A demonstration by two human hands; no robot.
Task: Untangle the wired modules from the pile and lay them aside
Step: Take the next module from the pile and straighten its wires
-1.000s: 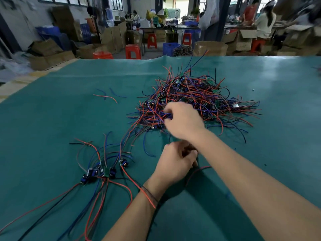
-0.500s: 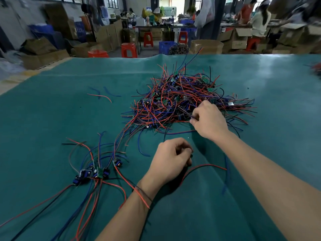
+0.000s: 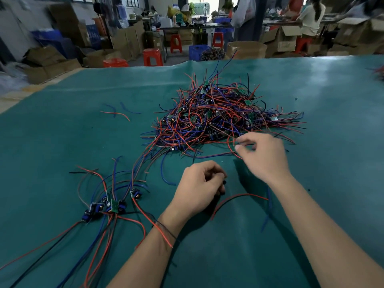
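Note:
A tangled pile of wired modules (image 3: pixel 220 119), with red, blue and black leads, lies in the middle of the green table cover (image 3: pixel 62 142). Several separated modules (image 3: pixel 112 204) lie at the near left, their wires fanned out. My left hand (image 3: pixel 197 188) rests on the cover near the centre, fingers curled round a small dark module whose red wire (image 3: pixel 234 199) trails to the right. My right hand (image 3: pixel 261 154) is at the pile's near right edge, thumb and fingertips pinching wires there; it is motion-blurred.
Loose red and blue wire pieces (image 3: pixel 118 112) lie at the far left of the cover. Beyond the table's far edge are red stools (image 3: pixel 152 57), cardboard boxes (image 3: pixel 245 49), a blue crate and people at benches.
My right hand has moved from the pile's near centre to its near right edge and drawn back a little. My left hand has stayed in place with the module.

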